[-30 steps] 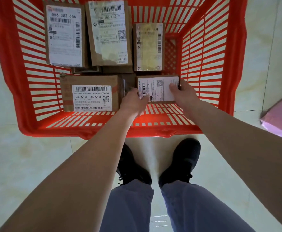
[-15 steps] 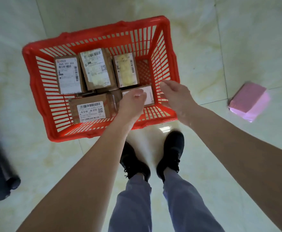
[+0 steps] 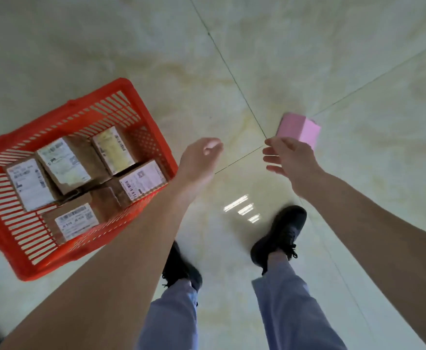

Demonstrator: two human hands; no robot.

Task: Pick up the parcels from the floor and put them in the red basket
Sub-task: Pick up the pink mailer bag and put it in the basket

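Beyond the empty right hand, the pink parcel lies tilted.

The right hand hides the pink parcel's near corner; box labels are blurred.

**Floor layout, head view**

Basket stands on the floor at nine o'clock. Five parcels lie inside it: three along the far wall, two along the near wall. A single parcel lies on the floor at one o'clock, well apart from the basket. Two shoes stand at six o'clock, between basket and single parcel.
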